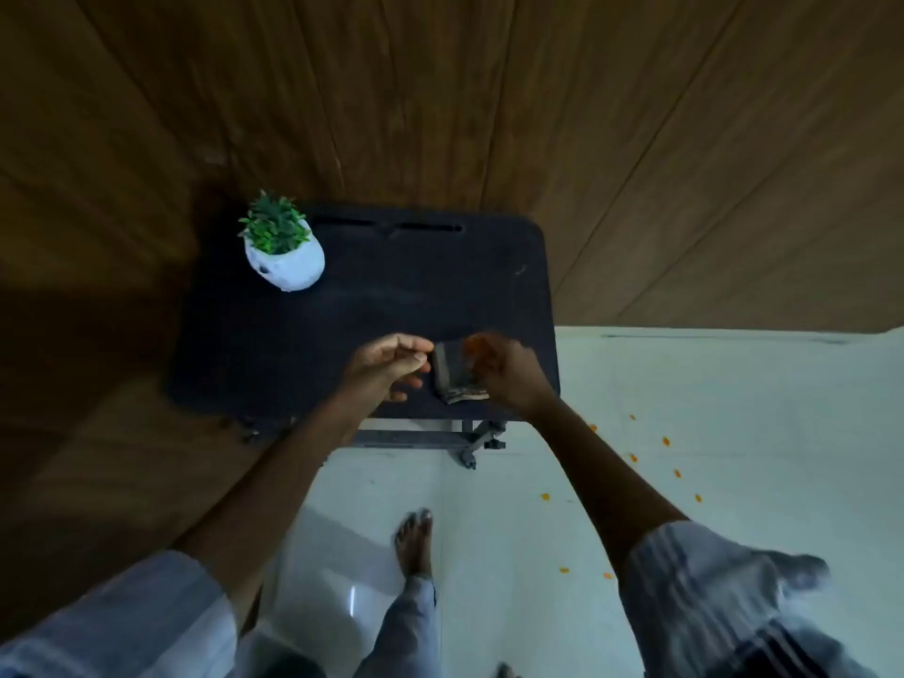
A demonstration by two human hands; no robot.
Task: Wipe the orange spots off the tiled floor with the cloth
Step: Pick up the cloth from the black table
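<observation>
A dark folded cloth [452, 374] is over the front right part of a small black table [342, 305]. My right hand [504, 376] grips the cloth's right side; its fingertips look orange. My left hand [391, 364] is just left of the cloth, fingers curled, fingertips at its top left corner; whether it pinches the cloth is unclear. Several small orange spots [633, 457] dot the pale tiled floor [734, 408] to the right of the table, under and beyond my right forearm.
A white pot with a green plant [283, 252] stands on the table's back left corner. Wood-panelled walls [440, 90] rise behind and to the left. The table's metal frame [469, 440] shows below its front edge. My bare foot [415, 540] stands on the tiles.
</observation>
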